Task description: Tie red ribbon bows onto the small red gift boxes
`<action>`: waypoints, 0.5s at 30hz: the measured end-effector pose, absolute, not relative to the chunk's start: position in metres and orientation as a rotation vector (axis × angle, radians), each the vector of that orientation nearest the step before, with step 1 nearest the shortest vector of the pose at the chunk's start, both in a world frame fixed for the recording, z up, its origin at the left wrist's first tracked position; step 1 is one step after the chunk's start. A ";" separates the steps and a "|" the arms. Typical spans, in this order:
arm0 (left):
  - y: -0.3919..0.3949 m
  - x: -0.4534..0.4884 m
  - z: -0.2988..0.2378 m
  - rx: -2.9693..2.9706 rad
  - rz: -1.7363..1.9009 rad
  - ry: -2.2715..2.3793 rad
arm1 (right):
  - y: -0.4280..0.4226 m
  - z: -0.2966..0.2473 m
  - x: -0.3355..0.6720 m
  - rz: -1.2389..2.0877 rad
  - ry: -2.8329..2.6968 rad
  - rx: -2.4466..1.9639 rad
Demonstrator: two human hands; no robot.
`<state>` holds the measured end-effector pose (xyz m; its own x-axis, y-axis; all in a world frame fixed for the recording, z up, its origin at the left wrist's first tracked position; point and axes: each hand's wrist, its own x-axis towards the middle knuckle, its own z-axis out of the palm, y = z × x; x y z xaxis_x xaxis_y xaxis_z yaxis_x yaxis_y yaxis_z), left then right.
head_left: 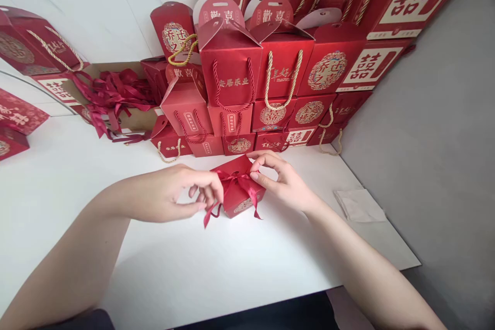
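Right hand (281, 178) pinching red ribbon bow (236, 178) — box (235, 197) beneath; left hand (172, 191) curled beside — whether gripping ribbon, unclear.

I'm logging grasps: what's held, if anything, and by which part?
The right grip pinches the ribbon bow by its right side; for the left grip, I cannot tell.

One white counter (185, 278). Two bare hands: one left hand (176, 191), one right hand (285, 178). One red gift box (237, 200) between them, with one ribbon bow (235, 178) that has two hanging tails. Behind, at least twenty stacked gift boxes (231, 72), some partly hidden, exact total unclear. At left, at least three more boxes (34, 44). One cardboard carton (135, 119) of ribbons (119, 87), too tangled to count.
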<state>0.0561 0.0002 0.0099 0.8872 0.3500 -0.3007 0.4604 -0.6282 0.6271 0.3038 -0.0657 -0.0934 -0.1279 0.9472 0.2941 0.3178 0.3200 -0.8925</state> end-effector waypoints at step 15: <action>0.024 0.049 -0.020 2.907 0.161 0.492 | -0.067 -0.095 0.304 0.826 -1.669 -1.172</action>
